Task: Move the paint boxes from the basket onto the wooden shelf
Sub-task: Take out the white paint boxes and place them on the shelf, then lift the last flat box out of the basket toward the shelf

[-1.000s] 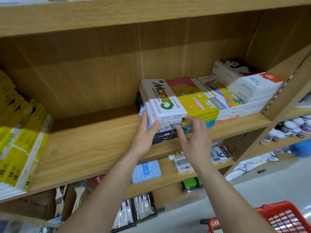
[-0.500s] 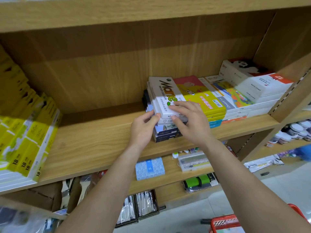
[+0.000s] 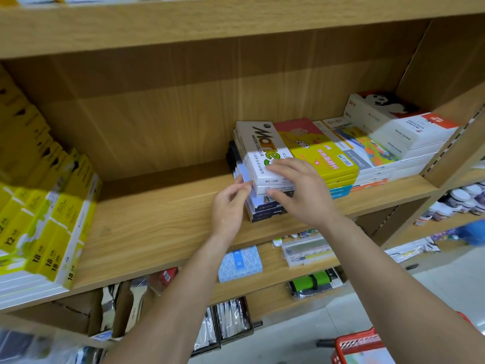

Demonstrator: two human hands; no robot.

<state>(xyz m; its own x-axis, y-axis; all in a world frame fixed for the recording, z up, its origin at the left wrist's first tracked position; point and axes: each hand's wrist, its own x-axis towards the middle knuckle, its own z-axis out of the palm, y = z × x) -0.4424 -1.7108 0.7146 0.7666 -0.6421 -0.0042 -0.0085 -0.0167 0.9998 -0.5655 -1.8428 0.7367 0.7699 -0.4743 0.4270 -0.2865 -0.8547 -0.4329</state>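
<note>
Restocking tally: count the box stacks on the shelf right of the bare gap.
4, side by side: the white watercolour stack leftmost, the yellow stack, the colourful stack, the panda stack by the side wall. Others behind may be hidden.

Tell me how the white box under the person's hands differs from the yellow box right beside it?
The white Marie's box is narrow with large black and green lettering; the yellow box is wider, with a pink end and a cartoon picture. The right hand rests on the white box and the left hand touches its stack, while the yellow box is untouched. Both lie flat atop neighbouring stacks on the wooden shelf.
</note>
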